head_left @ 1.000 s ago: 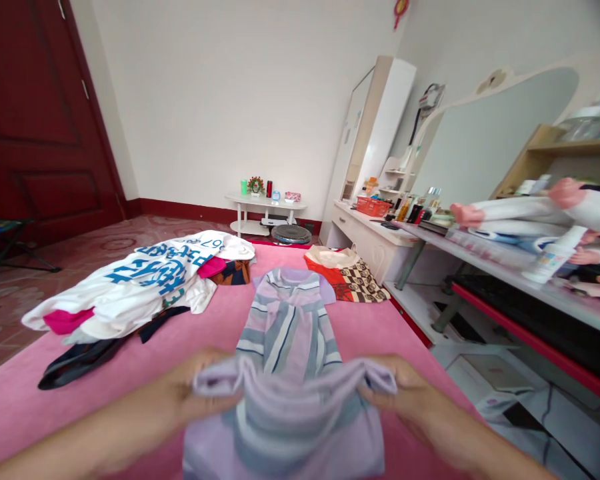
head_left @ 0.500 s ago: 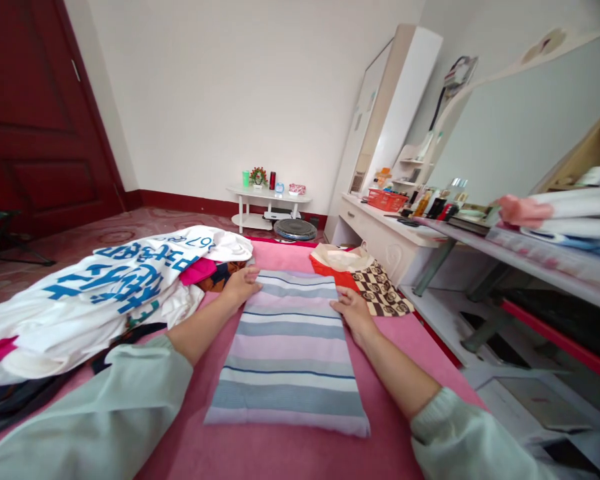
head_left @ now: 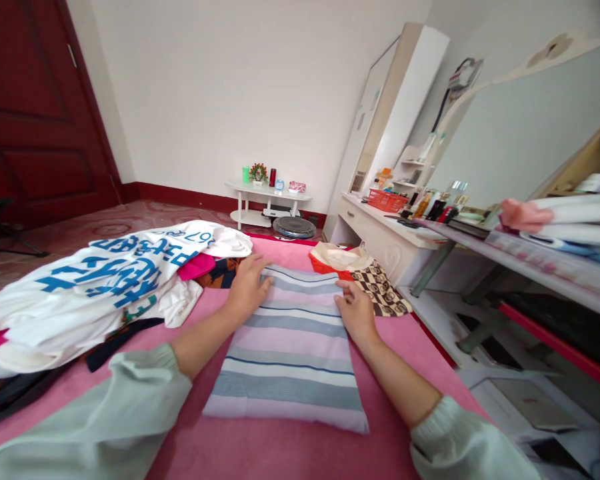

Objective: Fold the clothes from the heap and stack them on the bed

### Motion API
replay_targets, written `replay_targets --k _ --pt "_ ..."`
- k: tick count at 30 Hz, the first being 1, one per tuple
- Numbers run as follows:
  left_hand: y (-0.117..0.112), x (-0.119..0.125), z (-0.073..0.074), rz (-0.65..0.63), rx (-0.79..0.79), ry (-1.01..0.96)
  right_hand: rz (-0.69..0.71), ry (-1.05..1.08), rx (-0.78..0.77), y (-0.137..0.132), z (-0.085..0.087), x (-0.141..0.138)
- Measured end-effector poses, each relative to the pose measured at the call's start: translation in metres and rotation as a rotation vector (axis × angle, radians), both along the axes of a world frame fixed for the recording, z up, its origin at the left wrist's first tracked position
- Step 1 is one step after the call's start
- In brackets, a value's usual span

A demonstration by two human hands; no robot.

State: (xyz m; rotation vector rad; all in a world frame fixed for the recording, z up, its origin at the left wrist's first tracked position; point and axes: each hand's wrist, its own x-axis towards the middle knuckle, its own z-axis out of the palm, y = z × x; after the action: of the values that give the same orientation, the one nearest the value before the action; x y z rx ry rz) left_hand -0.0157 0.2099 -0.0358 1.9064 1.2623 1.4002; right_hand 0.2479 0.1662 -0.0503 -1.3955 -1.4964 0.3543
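Observation:
A flat, folded striped cloth point(head_left: 290, 340) in lilac, grey-blue and white lies on the pink bed cover point(head_left: 405, 373) in front of me. My left hand point(head_left: 249, 287) rests at its far left corner, fingers stretched forward and thumb apart along the edge. At the far right edge, my right hand point(head_left: 357, 310) has its fingers bent and pinches the cloth's border. Whether the cloth is a sheet, a shirt or a pillowcase cannot be told.
To the left is a heap with a white printed garment point(head_left: 130, 267) and dark clothes. A red and brown checked garment point(head_left: 375, 280) lies beyond my right hand. A dressing table point(head_left: 375, 220) and a glass-shelved stand point(head_left: 505, 253) border the right side. Ahead is a small white table point(head_left: 270, 192).
My left hand has shifted slightly and opened from a pinch on the cloth's far left corner to stretched fingers. My right hand stays at the far right edge. The cloth lies nearly unchanged.

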Motion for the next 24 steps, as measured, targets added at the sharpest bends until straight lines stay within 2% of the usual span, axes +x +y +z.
replay_targets --k 2,4,7,9,12,18,24 --pt "-0.017 0.007 0.001 -0.124 0.084 0.255 -0.023 -0.207 0.093 -0.007 0.007 -0.007" --pt "-0.029 0.016 -0.003 -0.221 0.130 0.556 0.045 -0.382 0.141 -0.013 0.012 -0.018" --pt "-0.035 0.030 -0.016 -0.192 0.088 0.804 0.278 -0.578 0.010 -0.017 0.012 -0.037" --pt "-0.032 0.037 -0.025 -0.138 0.054 0.888 0.351 -0.688 -0.124 -0.013 0.007 -0.045" --pt "-0.020 0.039 -0.031 -0.088 0.037 0.963 0.286 -0.815 -0.227 0.001 0.000 -0.045" --pt "0.013 0.026 -0.031 -0.042 -0.056 0.937 0.148 -0.899 -0.286 0.031 -0.004 -0.030" --pt "0.031 0.020 -0.038 -0.037 -0.094 0.911 0.105 -0.895 -0.322 0.034 -0.008 -0.030"
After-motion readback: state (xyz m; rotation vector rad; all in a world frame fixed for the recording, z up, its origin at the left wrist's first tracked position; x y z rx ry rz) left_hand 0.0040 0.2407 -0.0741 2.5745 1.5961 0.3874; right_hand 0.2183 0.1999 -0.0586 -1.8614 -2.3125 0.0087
